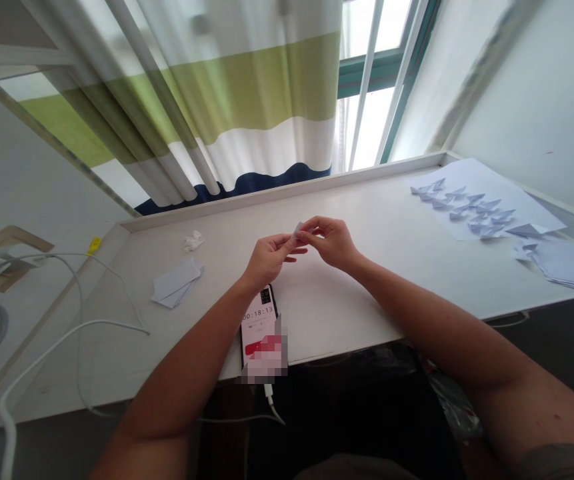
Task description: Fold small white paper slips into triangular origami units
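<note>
Above the middle of the white desk (227,240), my two hands meet around a small folded piece of white paper (297,230). My left hand (269,259) pinches its lower side between thumb and fingers. From the right, my right hand (331,241) grips it too, fingers bent over the top. Most of the paper is hidden by my fingers, so its folded shape is hard to make out. Below my left wrist lies a phone (261,327) showing a running timer, with a charging cable plugged into its lower end.
Several folded paper pieces (477,208) stand in rows on a white sheet (461,173) at the right. Beside them lies a paper stack (571,263). At left are paper slips (177,283), a crumpled tissue (193,241) and white cables (91,325). A curtain (247,87) hangs behind.
</note>
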`<state>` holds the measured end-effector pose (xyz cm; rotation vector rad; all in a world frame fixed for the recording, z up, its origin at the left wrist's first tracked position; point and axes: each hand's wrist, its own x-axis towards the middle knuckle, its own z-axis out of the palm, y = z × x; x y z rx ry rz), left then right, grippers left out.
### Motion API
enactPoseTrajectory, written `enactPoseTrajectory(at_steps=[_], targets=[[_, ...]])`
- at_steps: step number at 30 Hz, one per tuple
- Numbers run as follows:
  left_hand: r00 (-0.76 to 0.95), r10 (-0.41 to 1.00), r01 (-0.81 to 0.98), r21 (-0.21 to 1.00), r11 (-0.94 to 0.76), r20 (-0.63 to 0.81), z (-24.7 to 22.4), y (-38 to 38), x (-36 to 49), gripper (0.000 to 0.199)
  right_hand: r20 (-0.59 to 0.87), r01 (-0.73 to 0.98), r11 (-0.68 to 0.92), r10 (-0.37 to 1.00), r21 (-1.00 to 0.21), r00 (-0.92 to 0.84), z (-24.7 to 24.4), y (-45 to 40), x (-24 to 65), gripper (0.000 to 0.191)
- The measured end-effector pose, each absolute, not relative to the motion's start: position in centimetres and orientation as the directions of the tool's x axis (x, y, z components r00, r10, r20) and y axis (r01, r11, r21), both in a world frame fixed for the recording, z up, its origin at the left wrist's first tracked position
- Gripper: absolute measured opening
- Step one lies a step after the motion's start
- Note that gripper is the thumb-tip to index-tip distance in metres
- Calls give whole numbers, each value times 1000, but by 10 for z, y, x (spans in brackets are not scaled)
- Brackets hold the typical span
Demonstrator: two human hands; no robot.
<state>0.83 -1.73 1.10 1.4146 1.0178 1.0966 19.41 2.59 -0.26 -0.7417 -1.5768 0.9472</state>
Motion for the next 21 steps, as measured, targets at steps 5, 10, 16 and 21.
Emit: enactPoseTrajectory(at_steps=[5,10,16,21], targets=[[245,969,55,998,-42,27,11,-17,6,53,449,-75,443,873,-893,-190,-4,28,193,41],[277,961,15,999,-31,26,11,-17,7,50,412,-104,399,891,-911,-193,0,26,195,50],[228,972,-33,998,-51,58,15,-18,6,48,344,-179,306,907,-935,-242,6,28,198,57],[220,973,-12,998,-68,69,14,-17,6,48,325,-46,328,888,-944,-326,-2,29,198,58]])
